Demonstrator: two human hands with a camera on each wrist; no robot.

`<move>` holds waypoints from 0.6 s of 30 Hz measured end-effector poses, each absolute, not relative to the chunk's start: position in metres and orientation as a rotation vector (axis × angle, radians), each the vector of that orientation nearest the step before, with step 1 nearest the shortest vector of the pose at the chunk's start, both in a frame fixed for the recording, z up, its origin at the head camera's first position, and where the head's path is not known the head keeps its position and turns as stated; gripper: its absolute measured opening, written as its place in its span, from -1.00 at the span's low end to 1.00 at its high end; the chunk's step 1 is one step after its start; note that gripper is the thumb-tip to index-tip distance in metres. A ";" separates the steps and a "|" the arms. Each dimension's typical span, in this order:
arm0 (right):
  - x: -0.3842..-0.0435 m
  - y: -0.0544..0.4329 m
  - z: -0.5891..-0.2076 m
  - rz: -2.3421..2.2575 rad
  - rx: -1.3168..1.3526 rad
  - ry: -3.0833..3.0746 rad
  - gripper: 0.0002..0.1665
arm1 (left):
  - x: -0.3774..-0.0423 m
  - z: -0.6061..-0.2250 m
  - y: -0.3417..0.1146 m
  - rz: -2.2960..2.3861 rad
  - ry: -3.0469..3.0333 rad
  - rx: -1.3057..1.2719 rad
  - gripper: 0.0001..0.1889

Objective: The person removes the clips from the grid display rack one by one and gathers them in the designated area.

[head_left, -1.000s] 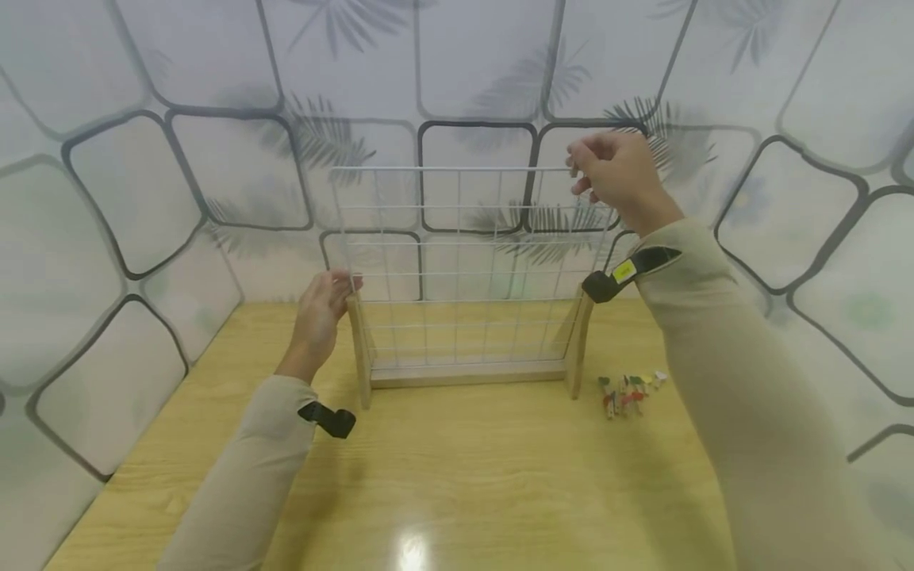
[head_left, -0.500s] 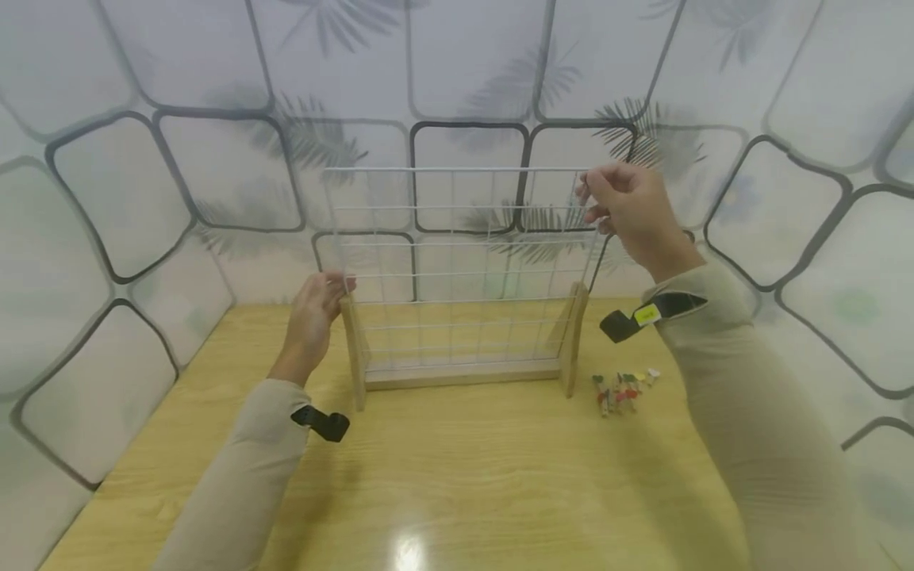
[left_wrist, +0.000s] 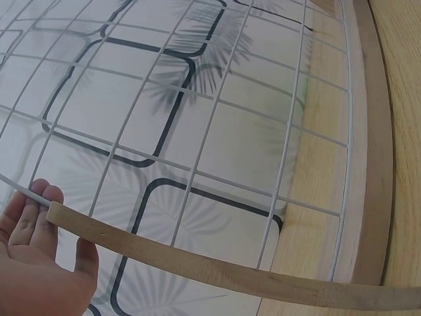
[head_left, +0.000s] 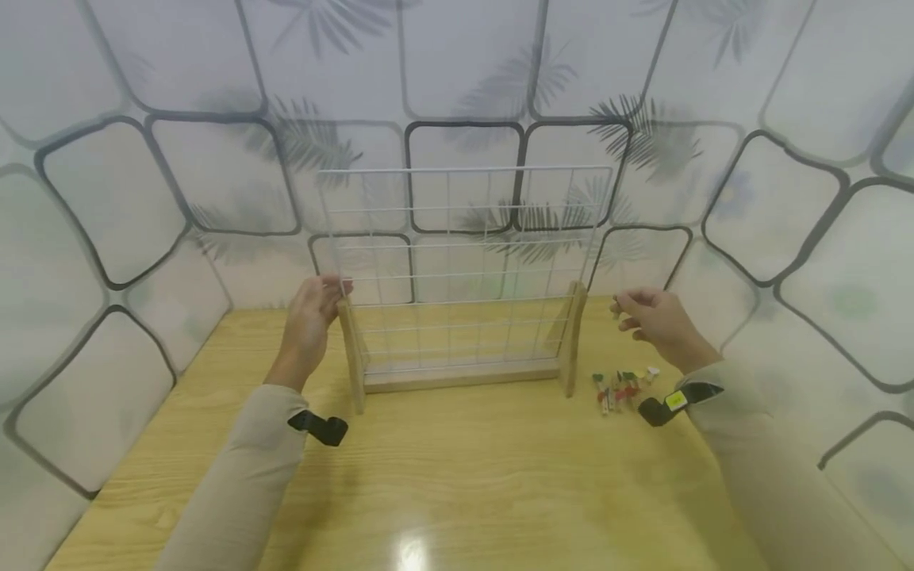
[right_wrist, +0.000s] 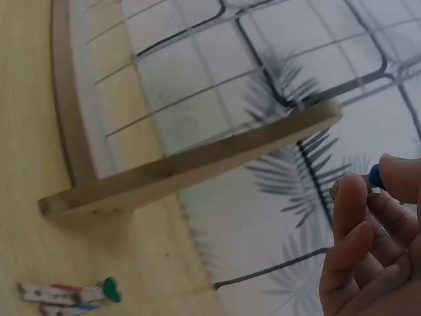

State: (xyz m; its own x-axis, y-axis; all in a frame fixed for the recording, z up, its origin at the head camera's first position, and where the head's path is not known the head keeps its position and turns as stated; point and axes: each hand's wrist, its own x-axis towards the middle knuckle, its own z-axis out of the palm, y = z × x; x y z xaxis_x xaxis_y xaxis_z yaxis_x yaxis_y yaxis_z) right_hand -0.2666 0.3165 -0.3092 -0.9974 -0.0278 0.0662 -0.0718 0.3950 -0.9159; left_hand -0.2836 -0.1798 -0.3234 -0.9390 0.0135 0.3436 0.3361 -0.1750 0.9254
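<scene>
A white wire grid rack (head_left: 448, 246) stands upright in a wooden base (head_left: 464, 376). My left hand (head_left: 305, 321) holds its left side edge, just above the top of the wooden upright (head_left: 351, 349). In the left wrist view, the fingertips (left_wrist: 54, 194) lie against the side wire and the thumb is below the wood. My right hand (head_left: 660, 321) is in the air right of the rack, apart from it. It pinches a small wooden clothespin with a blue part (right_wrist: 375, 176), mostly hidden by the fingers.
Several small clothespins with coloured tops (head_left: 617, 390) lie in a cluster on the wood-grain table (head_left: 457, 476), right of the base. One has a green heart (right_wrist: 112, 289). A patterned wall covering (head_left: 464, 87) rises behind the rack and along both sides.
My right hand has come down from the top right corner of the grid to lower right, still pinching the small clothespin. The left hand has stayed at the rack's left edge.
</scene>
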 end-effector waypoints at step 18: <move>-0.227 0.364 -0.411 1.810 -0.214 -2.750 -0.47 | -0.280 -0.319 -0.186 -2.299 -1.838 -0.410 -0.67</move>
